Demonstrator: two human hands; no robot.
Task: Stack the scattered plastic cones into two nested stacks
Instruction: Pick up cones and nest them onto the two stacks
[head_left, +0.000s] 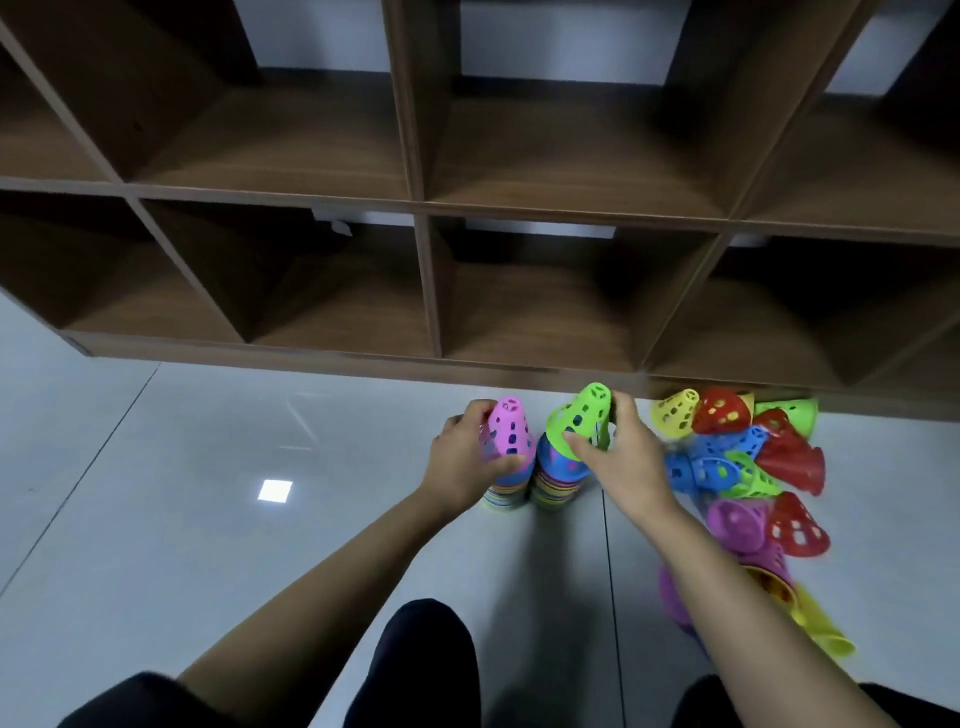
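Standing on grey floor tiles (156, 519) before cubby shelving (431, 291), the pink-topped stack (511, 431) is gripped by the left hand (457, 460); the right hand (628, 457) pinches a green cone (584, 415) tilted atop the neighbouring stack (556, 483); loose cones (779, 457) lie rightward.

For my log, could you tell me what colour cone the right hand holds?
The right hand holds a lime green cone; head view shows it.

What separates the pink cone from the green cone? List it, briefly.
Pose: the pink cone stands upright on the left stack; the green cone tilts over the right stack, not seated. Grip: the left hand holds the pink cone, the right hand the green cone. Both are perforated plastic cones.
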